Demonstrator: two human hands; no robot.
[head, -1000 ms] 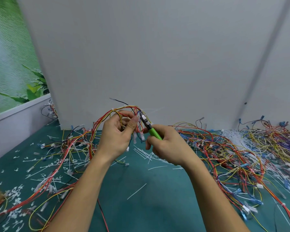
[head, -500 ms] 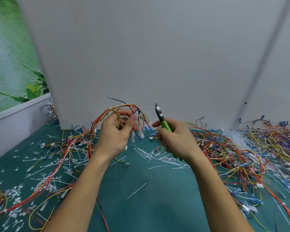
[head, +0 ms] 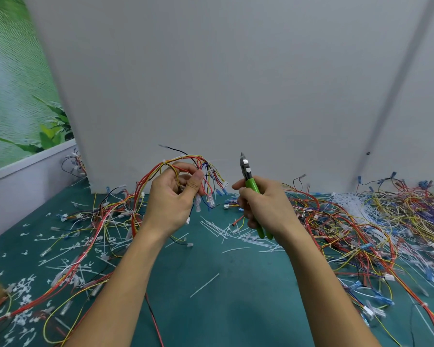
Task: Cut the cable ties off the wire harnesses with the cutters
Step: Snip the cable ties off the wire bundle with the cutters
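**A:** Status at centre frame?

**B:** The left hand (head: 172, 199) has its grip grasping a wire harness (head: 186, 162). The red, yellow and blue leads arch over the fingers and the connectors hang below the thumb. The right hand (head: 266, 204) has its grip clenched round the green handles of the cutters (head: 247, 174). The tip points up, just right of the arch and not touching it. The blades look closed.

**A:** Any ties left on that bundle?

**B:** A white cable tie (head: 164, 161) sits at the upper left of the arch, and a second seems to sit further along the crest. My judgement is that this is between cuts, with the next tie being chosen.

**A:** Notes for doing it well?

**B:** Roll the bundle with the thumb until the tie's head faces the cutters. Open the blades, slide one tip under the strap only, and snip beside the head. The main risk is nicked insulation, since the leads are thin and tightly packed. Keep the left fingertips out of the bite.

**A:** How much is left?

**B:** Snipped ties (head: 226, 229) litter the green surface (head: 223, 309) below the hands. A heap of harnesses (head: 361, 221) lies at right of frame, so likely plenty.
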